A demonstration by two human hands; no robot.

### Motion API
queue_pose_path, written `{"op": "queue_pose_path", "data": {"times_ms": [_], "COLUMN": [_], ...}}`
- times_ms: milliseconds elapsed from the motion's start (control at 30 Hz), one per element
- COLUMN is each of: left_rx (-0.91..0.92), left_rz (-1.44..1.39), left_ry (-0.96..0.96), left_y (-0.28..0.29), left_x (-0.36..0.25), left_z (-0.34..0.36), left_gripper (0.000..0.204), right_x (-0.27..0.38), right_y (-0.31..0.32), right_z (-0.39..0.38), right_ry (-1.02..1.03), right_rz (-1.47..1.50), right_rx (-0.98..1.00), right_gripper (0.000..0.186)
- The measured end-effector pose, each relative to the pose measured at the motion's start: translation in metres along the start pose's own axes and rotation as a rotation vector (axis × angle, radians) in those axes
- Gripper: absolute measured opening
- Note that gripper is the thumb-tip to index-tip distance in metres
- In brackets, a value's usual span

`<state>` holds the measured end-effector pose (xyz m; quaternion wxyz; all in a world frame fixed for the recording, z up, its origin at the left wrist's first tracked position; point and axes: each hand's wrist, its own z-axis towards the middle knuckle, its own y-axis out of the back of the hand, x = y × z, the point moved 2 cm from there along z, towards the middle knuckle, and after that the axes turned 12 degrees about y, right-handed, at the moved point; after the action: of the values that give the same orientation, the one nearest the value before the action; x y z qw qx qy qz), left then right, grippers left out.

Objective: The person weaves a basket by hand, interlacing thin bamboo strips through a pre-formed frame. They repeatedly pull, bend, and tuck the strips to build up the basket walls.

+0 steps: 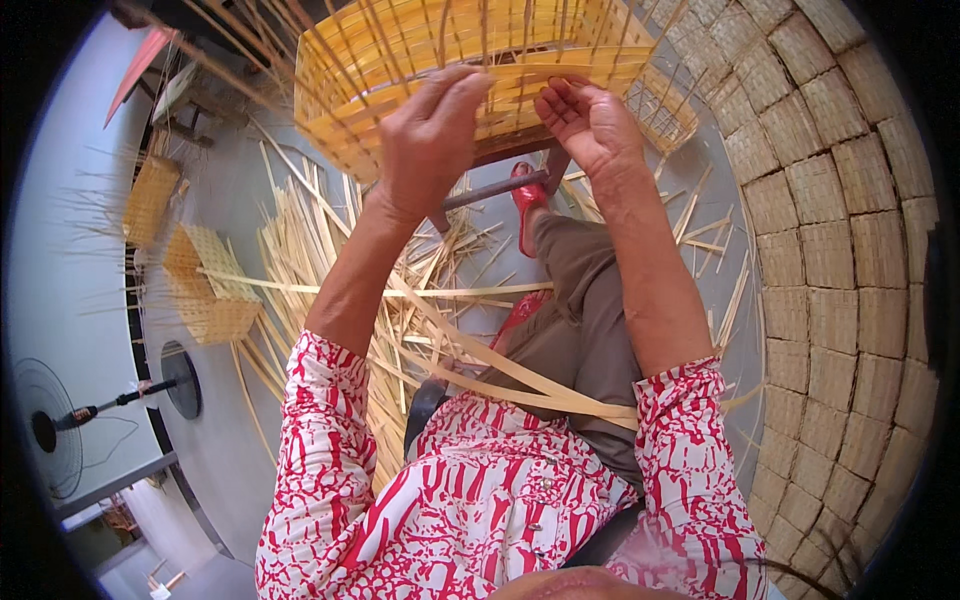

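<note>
A yellow woven basket [345, 120], unfinished, with upright stakes sticking out of its rim, rests on a dark wooden stool [497, 188] in front of me. My left hand [432, 140] is closed at the basket's near wall, its fingers pinching a bamboo strip among the stakes. To its right, my right hand [592, 125] has its palm turned up and its fingers curled at the same bamboo strip [530, 72]; its fingertips are partly hidden. Long pale bamboo strips [530, 378] lie across my lap.
Loose bamboo strips [300, 235] cover the floor to the left and under the stool. Further left are a woven yellow basket [205, 290], another staked basket [152, 200] and a standing fan [45, 430]. Stacked woven straw-coloured blocks [835, 265] line the right side.
</note>
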<state>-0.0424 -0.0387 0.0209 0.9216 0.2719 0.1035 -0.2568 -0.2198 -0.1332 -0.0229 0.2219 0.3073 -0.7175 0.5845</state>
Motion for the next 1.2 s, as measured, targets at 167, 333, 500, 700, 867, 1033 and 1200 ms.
{"op": "queue_pose_path", "data": {"times_ms": [167, 333, 500, 700, 867, 1033, 1200], "left_rx": [0.219, 0.204, 0.238, 0.360, 0.452, 0.458, 0.275], "left_rz": [0.299, 0.176, -0.129, -0.389, -0.494, -0.680, -0.585], "left_ry": [0.118, 0.179, 0.335, 0.339, 0.394, 0.543, 0.732], "left_y": [-0.029, -0.030, -0.020, -0.009, -0.010, -0.023, -0.037], "left_x": [-0.021, -0.012, -0.008, 0.003, 0.015, 0.019, 0.019], "left_z": [0.030, 0.039, 0.044, 0.052, 0.047, 0.041, 0.048], "left_gripper": [0.020, 0.012, 0.010, 0.013, 0.009, 0.006, 0.005], "right_x": [0.007, 0.007, 0.009, 0.017, 0.030, 0.024, 0.008], "right_y": [-0.009, -0.012, -0.012, -0.040, -0.055, -0.039, -0.048], "right_z": [-0.002, -0.013, -0.010, -0.013, -0.027, -0.013, -0.035], "right_ry": [0.131, 0.126, 0.124, 0.225, 0.402, 0.598, 0.623], "right_rz": [-0.009, 0.054, 0.093, 0.021, -0.363, -0.452, -0.262], "right_rx": [0.097, 0.033, 0.085, 0.510, 0.674, 0.569, 0.242], "right_gripper": [0.013, 0.022, 0.019, 0.037, 0.032, 0.015, 0.013]}}
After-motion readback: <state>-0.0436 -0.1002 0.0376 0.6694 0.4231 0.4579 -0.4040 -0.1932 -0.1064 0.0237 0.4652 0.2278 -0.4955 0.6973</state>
